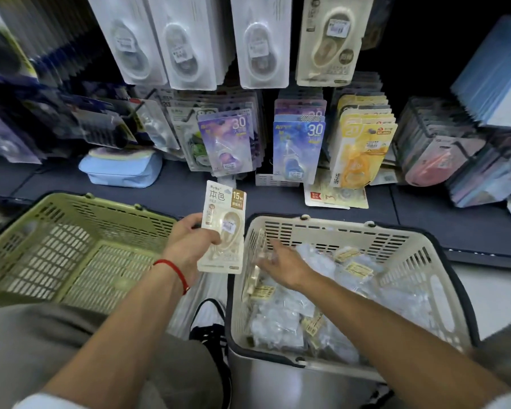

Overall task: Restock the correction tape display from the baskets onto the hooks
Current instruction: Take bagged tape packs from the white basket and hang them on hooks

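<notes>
My left hand (189, 243) grips a cream correction tape pack (223, 228) upright between the two baskets. My right hand (281, 265) reaches into the white basket (425, 255), its fingers down among clear-wrapped tape packs (281, 323) near the basket's left wall; it is blurred and I cannot make out a grip. A matching cream pack (329, 39) hangs on a hook at the upper right of the display. White packs (261, 39) hang on the hooks beside it.
An empty green basket (71, 246) sits at left. Lower hooks carry purple (227, 143), blue (297, 149) and yellow (363, 152) tape packs. A light blue pouch (121, 169) lies on the dark shelf. Stacked packs in a wire rack (443, 149) stand at right.
</notes>
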The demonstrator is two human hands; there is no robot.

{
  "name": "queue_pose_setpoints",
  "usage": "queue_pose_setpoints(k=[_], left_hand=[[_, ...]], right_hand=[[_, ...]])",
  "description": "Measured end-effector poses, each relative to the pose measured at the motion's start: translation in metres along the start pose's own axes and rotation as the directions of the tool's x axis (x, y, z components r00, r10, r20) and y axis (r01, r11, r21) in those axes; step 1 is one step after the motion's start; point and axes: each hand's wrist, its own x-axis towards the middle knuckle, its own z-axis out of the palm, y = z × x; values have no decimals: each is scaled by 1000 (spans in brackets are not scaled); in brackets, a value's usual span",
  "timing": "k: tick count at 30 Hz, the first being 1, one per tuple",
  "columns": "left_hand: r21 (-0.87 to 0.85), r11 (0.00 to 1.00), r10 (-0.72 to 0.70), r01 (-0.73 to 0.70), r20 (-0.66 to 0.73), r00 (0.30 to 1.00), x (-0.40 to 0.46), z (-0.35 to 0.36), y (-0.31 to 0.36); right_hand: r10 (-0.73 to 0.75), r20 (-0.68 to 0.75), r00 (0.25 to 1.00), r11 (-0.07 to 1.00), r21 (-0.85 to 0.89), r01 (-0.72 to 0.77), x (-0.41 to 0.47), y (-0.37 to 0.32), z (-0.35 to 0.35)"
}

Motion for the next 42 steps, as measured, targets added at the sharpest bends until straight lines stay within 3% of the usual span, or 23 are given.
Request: queue_pose_setpoints(k=[2,7,9,12,14,16,18,20,22,24,28,32,37,42], left_hand=[[22,999,37,-36,-55,998,2,-2,-2],[18,996,85,-83,-145,986,6,-6,-5],[11,993,116,-116,-165,979,9,-5,-5],[5,984,174,-176,-177,969,10,3,-2],[6,976,218,-219,-144,965,7,12,2],[-1,966,257,-257,-69,964,1,23,5],[-64,965,257,-254,45,965,-8,36,8],[-170,957,265,-236,173,949,-18,49,11],[-273,929,323,-249,269,907,-26,60,18],[-373,893,379,-253,316,870,-33,68,34],[-489,818,491,-303,318,811,-51,78,79],[-433,779,602,-455,308,737,-58,87,122],[-367,756,651,-542,336,681,-43,91,159],[-392,756,645,-524,315,696,-26,99,156]], right_hand=[[33,36,999,974,224,-40,3,1,27],[77,-70,995,789,614,-18,-2,5,63],[142,-82,986,643,765,-29,-6,4,45],[205,16,979,276,958,-74,-14,3,1],[147,-7,989,151,988,-16,-22,3,-27],[70,-67,995,112,992,59,-30,-1,-48],[36,-164,986,245,958,150,-35,-14,-59],[0,-306,952,489,830,267,-39,-31,-64],[-18,-466,885,685,639,350,-45,-52,-72],[-37,-597,802,785,479,393,-52,-69,-93],[-109,-665,739,816,365,448,-64,-93,-150],[-190,-726,661,882,169,440,-79,-116,-194],[-203,-657,726,736,387,556,-89,-118,-234],[-252,-676,692,754,311,579,-82,-106,-233]])
